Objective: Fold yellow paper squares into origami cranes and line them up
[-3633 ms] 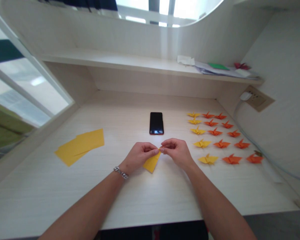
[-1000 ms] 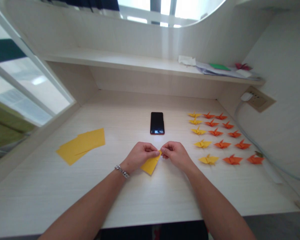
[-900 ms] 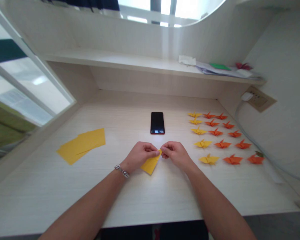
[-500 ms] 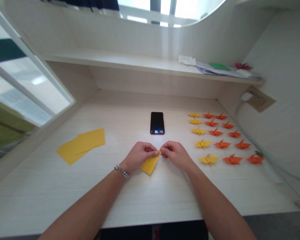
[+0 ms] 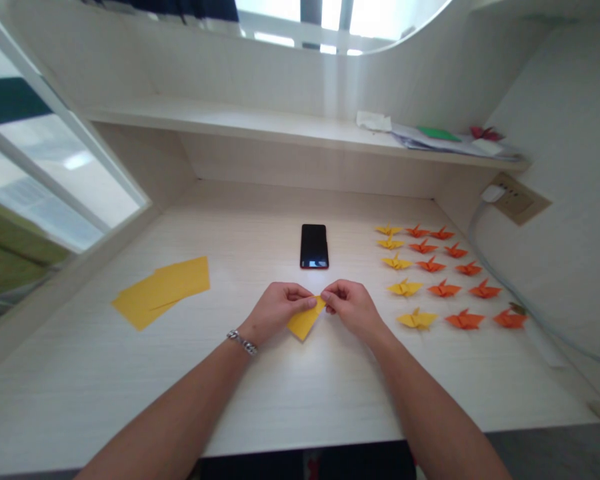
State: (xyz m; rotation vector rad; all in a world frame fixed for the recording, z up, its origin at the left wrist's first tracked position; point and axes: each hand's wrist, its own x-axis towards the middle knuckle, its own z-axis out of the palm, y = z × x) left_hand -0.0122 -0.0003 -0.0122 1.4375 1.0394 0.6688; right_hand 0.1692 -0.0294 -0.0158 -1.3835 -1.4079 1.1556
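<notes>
A small folded piece of yellow paper (image 5: 304, 325) is between my two hands, just above or on the pale desk (image 5: 290, 400). My left hand (image 5: 283, 307) grips its upper left part, thumb on top. The fingertips of my right hand (image 5: 349, 303) pinch its upper right corner. Part of the paper is hidden under my left fingers, so its full shape cannot be made out. To the right stand several folded paper cranes, a yellow crane (image 5: 418, 319) in the nearest row beside an orange crane (image 5: 465, 319).
Yellow paper sheets (image 5: 163, 290) lie overlapping on the left. A dark phone (image 5: 314, 247) rests beyond my hands. Papers (image 5: 430, 139) sit on the shelf (image 5: 260, 123) at the back. On the right wall, a cable (image 5: 525, 303) runs from a plug (image 5: 493, 193).
The folded yellow paper has turned slightly and its lower corner has shifted up and a little right. Both hands have moved slightly, still holding it.
</notes>
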